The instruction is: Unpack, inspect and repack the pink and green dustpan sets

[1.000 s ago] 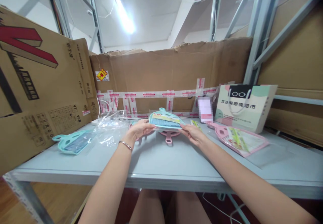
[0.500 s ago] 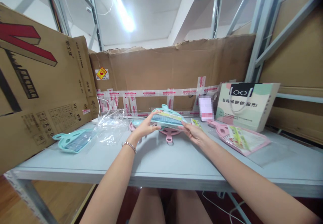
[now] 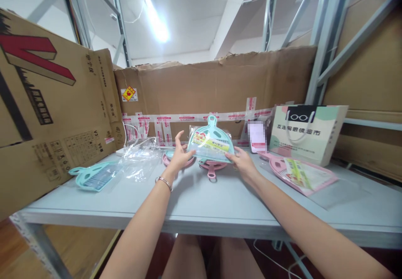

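Head view is showing a grey table [image 3: 220,203]. A bagged pink set [image 3: 301,174] is lying at 3 o'clock, seemingly finished, with a loose bag [image 3: 138,157] and bare teal brush [image 3: 94,178] at 9. At centre the teal dustpan [image 3: 212,143] is standing handle-up, the right hand [image 3: 241,164] pinching its corner and the left hand [image 3: 180,155] bracing it, fingers splayed.

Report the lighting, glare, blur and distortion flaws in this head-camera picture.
Head view: the ceiling tube light blows out to white. Head view: the wide lens splays the metal uprights outward toward the corners. Head view: a pixelated patch hides one item beside the paper bag; the teal dustpan in the right hand is sharp.
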### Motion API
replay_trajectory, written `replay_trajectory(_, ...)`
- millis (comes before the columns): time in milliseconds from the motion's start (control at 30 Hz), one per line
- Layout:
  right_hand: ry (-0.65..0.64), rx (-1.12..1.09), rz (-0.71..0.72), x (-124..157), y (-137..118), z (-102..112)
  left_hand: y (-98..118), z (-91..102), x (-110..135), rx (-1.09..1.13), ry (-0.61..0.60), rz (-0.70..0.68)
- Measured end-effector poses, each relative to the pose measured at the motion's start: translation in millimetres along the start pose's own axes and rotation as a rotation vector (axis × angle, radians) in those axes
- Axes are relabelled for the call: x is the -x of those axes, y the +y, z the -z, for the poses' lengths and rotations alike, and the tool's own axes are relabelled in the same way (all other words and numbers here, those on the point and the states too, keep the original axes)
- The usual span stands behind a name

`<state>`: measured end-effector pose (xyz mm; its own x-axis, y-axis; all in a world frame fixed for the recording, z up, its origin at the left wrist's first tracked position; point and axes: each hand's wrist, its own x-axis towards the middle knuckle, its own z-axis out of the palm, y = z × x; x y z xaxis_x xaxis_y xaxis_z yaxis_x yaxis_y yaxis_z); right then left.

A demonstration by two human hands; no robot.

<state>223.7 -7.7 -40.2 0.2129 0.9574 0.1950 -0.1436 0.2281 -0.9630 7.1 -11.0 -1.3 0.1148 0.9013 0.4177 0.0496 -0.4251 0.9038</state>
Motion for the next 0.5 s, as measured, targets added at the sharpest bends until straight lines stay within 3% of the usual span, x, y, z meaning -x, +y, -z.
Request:
replay_trajectory(133, -0.057, 0.037, 0.047, -3.3, 2.5, 0.9, -4.4, 5.4, -1.6, -0.027, -0.096, 0.147)
replay_trajectory(500, -0.057, 0.189, 0.166, -4.0, 5.8, -0.5, -6.4, 8.0, -0.3, -0.092, -0.135, 0.198)
